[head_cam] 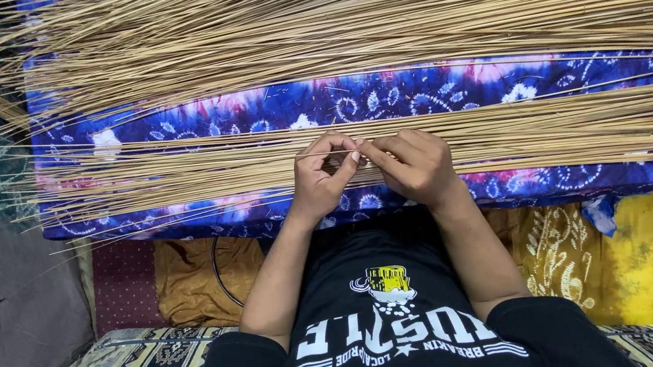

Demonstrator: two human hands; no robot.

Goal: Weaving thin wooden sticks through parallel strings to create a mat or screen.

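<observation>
Fingers (341, 150) of both hands pinch narrow on one thin tan stick (503, 135) in the near flat row of sticks (176, 177), lying on the blue tie-dye padded surface (431, 92). Left hand (324, 177) touches right hand (416, 166). Likely light, springy, snappable: grip mid-length. Big pile (356, 22) crowds behind; the near edge is close.

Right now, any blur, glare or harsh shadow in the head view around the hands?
Head view: even, soft light, no glare; both hands, left hand and right hand, sharp on the thin tan sticks; the blue tie-dye cloth is crisp; only faint shadows under the sticks; slight wide-angle bowing at the edges.
</observation>
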